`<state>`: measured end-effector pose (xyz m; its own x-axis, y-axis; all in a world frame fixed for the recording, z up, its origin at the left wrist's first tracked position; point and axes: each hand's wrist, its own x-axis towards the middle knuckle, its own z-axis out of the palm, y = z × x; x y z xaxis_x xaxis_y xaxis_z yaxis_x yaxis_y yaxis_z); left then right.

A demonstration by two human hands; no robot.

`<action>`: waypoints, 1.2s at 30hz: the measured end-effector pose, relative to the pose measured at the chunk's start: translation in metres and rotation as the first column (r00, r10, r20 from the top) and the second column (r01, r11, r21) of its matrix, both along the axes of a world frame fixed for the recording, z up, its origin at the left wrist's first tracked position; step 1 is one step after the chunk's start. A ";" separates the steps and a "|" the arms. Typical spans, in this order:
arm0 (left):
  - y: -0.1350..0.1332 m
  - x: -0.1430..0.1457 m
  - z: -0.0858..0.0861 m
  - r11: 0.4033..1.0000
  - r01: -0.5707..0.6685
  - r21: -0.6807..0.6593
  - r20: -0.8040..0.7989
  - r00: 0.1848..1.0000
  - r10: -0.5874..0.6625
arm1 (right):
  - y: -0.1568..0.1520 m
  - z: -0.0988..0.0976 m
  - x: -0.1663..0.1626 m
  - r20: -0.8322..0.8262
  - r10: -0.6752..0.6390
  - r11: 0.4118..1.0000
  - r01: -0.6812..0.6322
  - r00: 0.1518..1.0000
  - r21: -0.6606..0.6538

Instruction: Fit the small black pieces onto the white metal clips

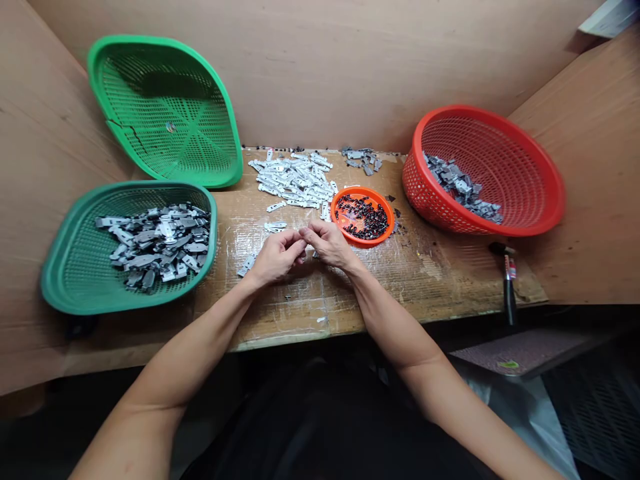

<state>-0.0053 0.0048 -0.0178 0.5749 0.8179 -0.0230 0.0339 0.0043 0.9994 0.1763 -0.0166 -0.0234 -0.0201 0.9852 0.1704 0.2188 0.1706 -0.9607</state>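
Observation:
My left hand (279, 256) and my right hand (326, 243) meet over the middle of the worktable, fingertips pinched close together. Whatever lies between the fingers is hidden or too small to name. Just behind my right hand stands a shallow orange dish (363, 243) holding many small black parts (370, 219). A heap of flat, light-grey metal pieces (295, 179) is spread beyond both hands. A few similar metal pieces (275, 227) lie just past my left hand, and more metal pieces (247, 265) are beside its wrist.
At left, a dark green basket (55, 283) holds assembled-looking grey parts (160, 243); a bright green basket (227, 127) leans behind it. A red basket (543, 193) with grey pieces (465, 187) stands at right, a hammer (509, 287) near it. Wooden panels (350, 73) enclose the table.

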 end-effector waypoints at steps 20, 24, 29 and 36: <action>0.001 -0.103 0.087 0.567 -0.355 0.743 -0.260 0.628 0.733 | 0.032 0.002 0.116 0.748 -0.148 0.973 0.229 0.647 -0.006; -0.004 -0.108 0.088 0.451 -0.306 0.838 -0.277 0.473 0.836 | 0.047 -0.008 0.113 0.818 -0.014 0.998 0.054 0.575 -0.021; -0.032 -0.010 0.038 0.721 0.283 0.633 -0.602 0.765 0.229 | 0.051 0.002 0.121 0.802 0.055 0.998 0.001 0.595 -0.069; -0.036 0.066 0.016 0.426 0.787 0.446 -0.889 0.446 0.105 | 0.036 0.026 0.160 0.785 0.070 0.985 0.082 0.616 -0.152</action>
